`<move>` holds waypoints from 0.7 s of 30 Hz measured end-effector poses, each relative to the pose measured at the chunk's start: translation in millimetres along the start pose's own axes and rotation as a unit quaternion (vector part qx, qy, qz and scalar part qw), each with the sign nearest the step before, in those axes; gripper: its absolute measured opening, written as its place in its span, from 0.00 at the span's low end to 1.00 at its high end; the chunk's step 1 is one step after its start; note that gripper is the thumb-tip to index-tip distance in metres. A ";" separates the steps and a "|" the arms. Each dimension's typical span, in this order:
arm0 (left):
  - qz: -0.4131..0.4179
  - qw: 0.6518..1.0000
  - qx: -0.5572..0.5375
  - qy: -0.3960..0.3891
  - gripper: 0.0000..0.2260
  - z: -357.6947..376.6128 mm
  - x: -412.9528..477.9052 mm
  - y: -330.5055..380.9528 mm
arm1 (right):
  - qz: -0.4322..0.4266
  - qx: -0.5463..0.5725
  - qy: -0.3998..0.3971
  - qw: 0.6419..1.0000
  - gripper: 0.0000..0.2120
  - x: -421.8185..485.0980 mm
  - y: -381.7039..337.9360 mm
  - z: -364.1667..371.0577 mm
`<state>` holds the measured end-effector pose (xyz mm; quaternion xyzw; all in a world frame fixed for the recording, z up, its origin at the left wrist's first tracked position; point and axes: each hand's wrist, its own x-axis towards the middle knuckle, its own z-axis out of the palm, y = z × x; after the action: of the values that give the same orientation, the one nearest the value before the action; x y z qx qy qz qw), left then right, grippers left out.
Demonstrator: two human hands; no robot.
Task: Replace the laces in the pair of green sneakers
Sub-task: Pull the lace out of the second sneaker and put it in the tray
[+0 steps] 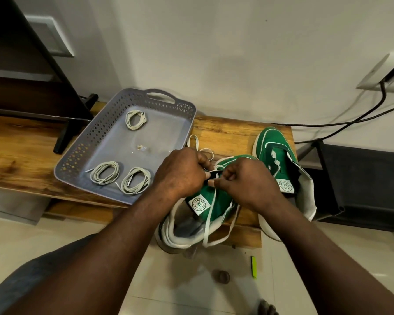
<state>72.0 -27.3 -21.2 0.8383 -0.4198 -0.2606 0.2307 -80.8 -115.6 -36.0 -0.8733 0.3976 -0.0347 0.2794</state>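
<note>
Two green sneakers stand on a wooden bench. The nearer sneaker [210, 201] lies under both my hands, its tongue with a white label turned up. My left hand [180, 172] and my right hand [248, 180] both pinch its white lace [208, 220] at the eyelets; one loose end hangs down over the bench's front edge and loops show beyond my left hand. The second sneaker [280, 160] stands to the right, with a white lace zigzagging through its eyelets. Three coiled whitish laces [105, 172] lie in a grey tray [96, 130].
The wooden bench [21, 155] runs along a white wall. A dark TV stand foot [64, 135] sits left of the tray. A black box [362, 185] stands at the right, with cables [350, 119] behind. A green marker [253, 267] lies on the floor.
</note>
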 end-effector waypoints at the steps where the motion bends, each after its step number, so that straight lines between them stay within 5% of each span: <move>1: -0.001 1.000 0.000 0.002 0.07 0.6 0.0 -0.2 | -0.002 -0.013 0.007 1.000 0.17 1.5 -2.4 2.3; 3: -0.012 1.000 0.006 0.015 0.06 1.5 -0.2 -1.8 | -0.022 -0.013 -0.007 1.000 0.13 0.7 -8.9 -0.6; 7: -0.036 0.997 0.030 0.054 0.04 -0.4 -1.7 -4.5 | -0.122 0.162 -0.238 0.950 0.05 -15.3 -17.3 -32.4; 9: -0.041 0.997 0.027 0.064 0.06 -3.9 -0.2 -6.1 | -0.138 0.201 -0.272 0.931 0.04 -23.4 -18.4 -40.5; 15: -0.035 0.997 0.047 0.046 0.05 -9.3 -5.8 -1.8 | 0.031 0.138 -0.015 0.990 0.06 -17.7 -2.4 -36.6; 18: -0.009 0.997 0.068 0.018 0.09 -15.6 -11.9 3.6 | 0.070 0.084 0.182 0.977 0.03 -12.0 3.3 -33.8; 21: 0.044 0.988 0.146 -0.008 0.18 -18.3 -15.5 9.5 | 0.095 0.081 0.262 0.957 0.11 -10.2 3.1 -31.7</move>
<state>70.1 -16.6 2.2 0.8415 -0.4916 -0.1928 0.1137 -98.8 -124.6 -9.3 -0.7665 0.5337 -0.2676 0.2368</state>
